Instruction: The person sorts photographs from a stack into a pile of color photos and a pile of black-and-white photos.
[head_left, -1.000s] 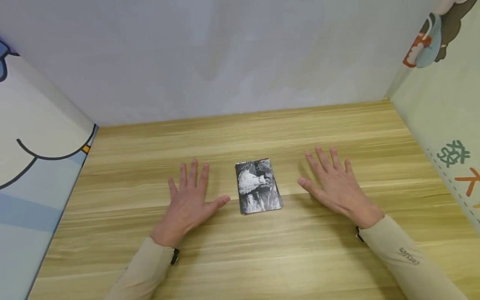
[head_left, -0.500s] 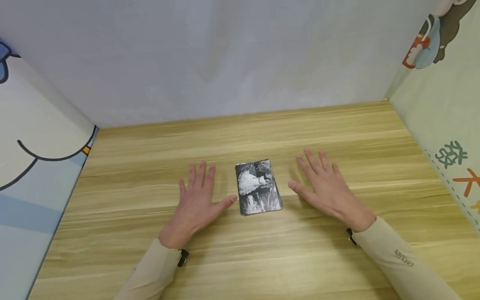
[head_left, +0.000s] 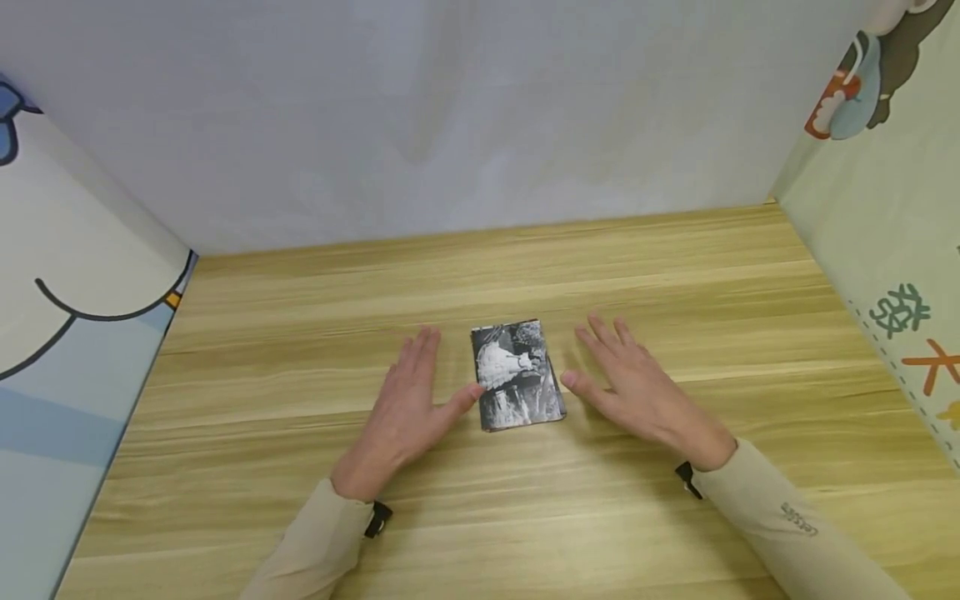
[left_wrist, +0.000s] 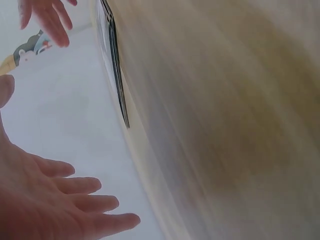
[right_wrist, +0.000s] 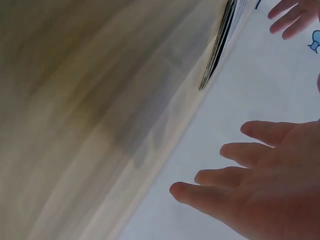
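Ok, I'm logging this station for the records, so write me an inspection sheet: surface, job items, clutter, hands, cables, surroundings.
Surface: wood-grain table.
Job items: card stack, lying flat, edges slightly uneven, top printed in black and white.
Clutter: nothing seen.
Hands: left hand and right hand on either side of the stack, fingers extended, holding nothing; the wrist views show both raised off the surface.
Cables: nothing seen.
Surroundings: plain pale back wall; cartoon-printed left wall and right wall.
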